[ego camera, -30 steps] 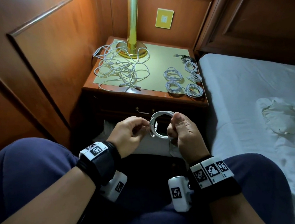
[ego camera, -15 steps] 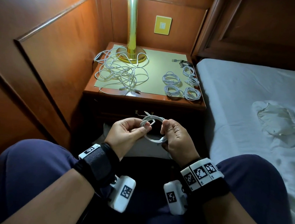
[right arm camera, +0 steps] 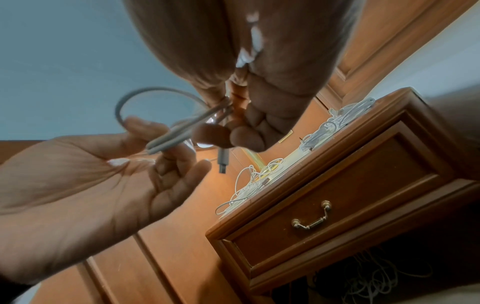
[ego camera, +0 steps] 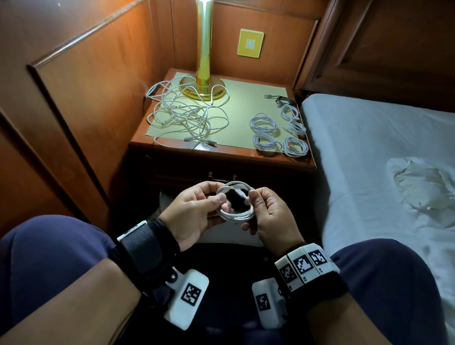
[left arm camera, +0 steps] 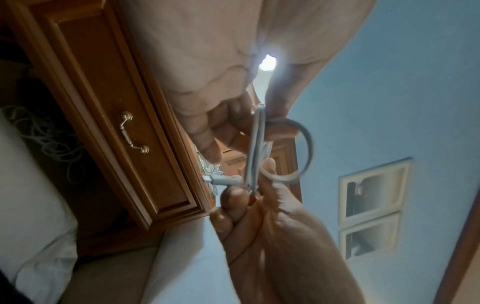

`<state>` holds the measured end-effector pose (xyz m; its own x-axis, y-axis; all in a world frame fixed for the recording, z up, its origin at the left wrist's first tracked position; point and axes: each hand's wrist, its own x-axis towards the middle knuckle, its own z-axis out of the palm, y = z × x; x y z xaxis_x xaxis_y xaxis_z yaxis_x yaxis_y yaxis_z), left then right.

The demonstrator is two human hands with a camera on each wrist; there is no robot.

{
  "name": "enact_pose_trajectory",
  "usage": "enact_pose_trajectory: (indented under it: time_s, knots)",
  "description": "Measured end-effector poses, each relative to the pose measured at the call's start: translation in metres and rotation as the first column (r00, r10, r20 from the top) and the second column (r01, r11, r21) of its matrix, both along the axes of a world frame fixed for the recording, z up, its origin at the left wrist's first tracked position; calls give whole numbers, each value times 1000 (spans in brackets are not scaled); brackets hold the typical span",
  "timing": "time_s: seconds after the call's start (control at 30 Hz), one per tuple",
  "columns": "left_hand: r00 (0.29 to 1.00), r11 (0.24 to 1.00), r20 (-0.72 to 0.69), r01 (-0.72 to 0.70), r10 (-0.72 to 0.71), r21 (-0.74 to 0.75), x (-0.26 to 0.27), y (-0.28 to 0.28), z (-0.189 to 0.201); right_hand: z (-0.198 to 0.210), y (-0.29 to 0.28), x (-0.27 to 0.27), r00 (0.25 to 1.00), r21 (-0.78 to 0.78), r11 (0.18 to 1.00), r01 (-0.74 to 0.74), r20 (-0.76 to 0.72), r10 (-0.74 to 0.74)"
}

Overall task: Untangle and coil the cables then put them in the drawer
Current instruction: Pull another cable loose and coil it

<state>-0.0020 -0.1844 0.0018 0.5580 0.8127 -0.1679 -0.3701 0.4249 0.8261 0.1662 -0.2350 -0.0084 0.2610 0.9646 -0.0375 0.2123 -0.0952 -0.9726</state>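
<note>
A coiled white cable [ego camera: 235, 214] hangs between both hands above my lap, in front of the nightstand. My left hand [ego camera: 219, 200] pinches the coil's left side between thumb and fingers. My right hand [ego camera: 251, 199] pinches the right side with the cable's free end; its plug [right arm camera: 223, 162] sticks out below the fingertips. A tangle of white cables [ego camera: 187, 116] lies on the nightstand's left half. Several coiled cables [ego camera: 276, 134] lie on its right half. The drawer [right arm camera: 337, 185] below the top is closed, its brass handle [right arm camera: 311, 219] hanging down.
A brass lamp [ego camera: 203, 60] stands at the back of the nightstand [ego camera: 222, 154]. A bed [ego camera: 387, 158] with a crumpled white cloth [ego camera: 436, 188] lies close on the right, wood panelling on the left. More loose cables [right arm camera: 376, 277] lie in the dark space under the drawer.
The coil has tipped from upright to nearly flat between the hands. My right hand has gone from gripping the coil's side to pinching its free end. The head view has tilted up.
</note>
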Motion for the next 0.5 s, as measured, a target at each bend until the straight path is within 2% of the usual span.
enact_pose_trajectory:
  time_s: [0.1,0.3,0.5]
  knots:
    - [993,993,-116,-24,38,119,3,-1,-1,0,0,2,999,17,1000,11,35,-12]
    - [949,938,-308,46,67,345,-3,2,-5,2,0,5,1000,32,999,-7,-6,7]
    - [916,922,-372,5,152,388,-2,4,-9,1,2,7,1000,70,998,7,-19,-5]
